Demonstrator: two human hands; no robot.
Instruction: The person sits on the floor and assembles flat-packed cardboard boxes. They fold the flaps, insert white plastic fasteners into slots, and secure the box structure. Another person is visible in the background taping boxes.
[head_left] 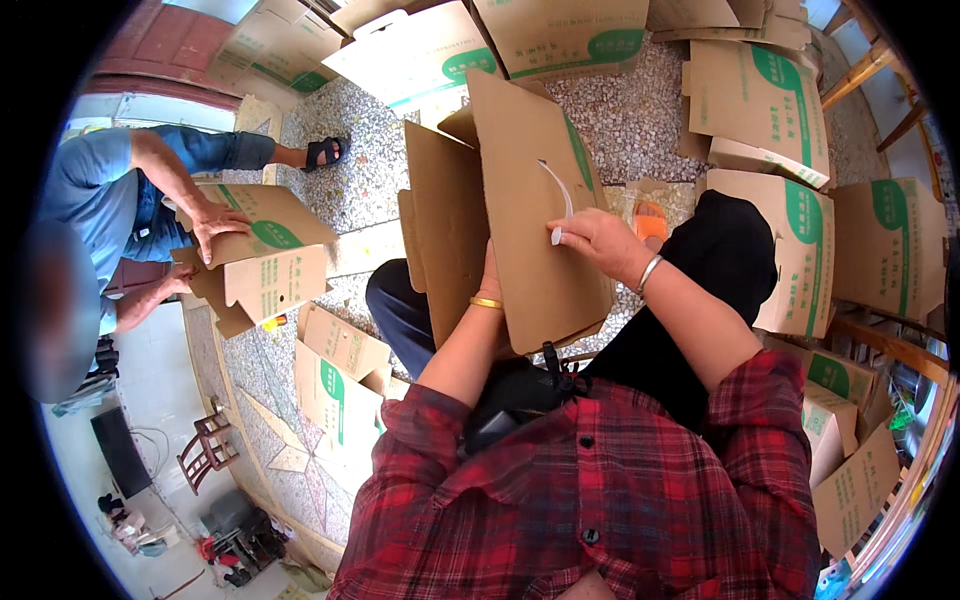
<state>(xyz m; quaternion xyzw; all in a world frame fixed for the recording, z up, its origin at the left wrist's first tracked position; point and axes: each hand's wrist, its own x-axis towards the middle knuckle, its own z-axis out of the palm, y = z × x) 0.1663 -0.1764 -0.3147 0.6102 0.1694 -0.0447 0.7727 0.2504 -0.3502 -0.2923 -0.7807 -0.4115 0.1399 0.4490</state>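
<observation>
An open brown cardboard box (540, 275) with green print stands tilted between my knees. A thin white plastic strap (561, 185), likely a carry handle, curves out of the box's near panel. My right hand (605, 243), with a silver bangle at the wrist, pinches the strap's flat lower end between thumb and fingers, close against the panel. My left hand (491, 268), below which sits a gold bangle, reaches into the box behind that same panel. Its fingers are hidden there.
At left a co-worker handles another cardboard box (275, 275). Formed boxes (335, 395) stand beside my left knee; more boxes (775, 245) line the right side and boxes (425, 60) fill the back. A small wooden chair (208, 453) is lower left, an orange slipper (650, 220) by my right foot.
</observation>
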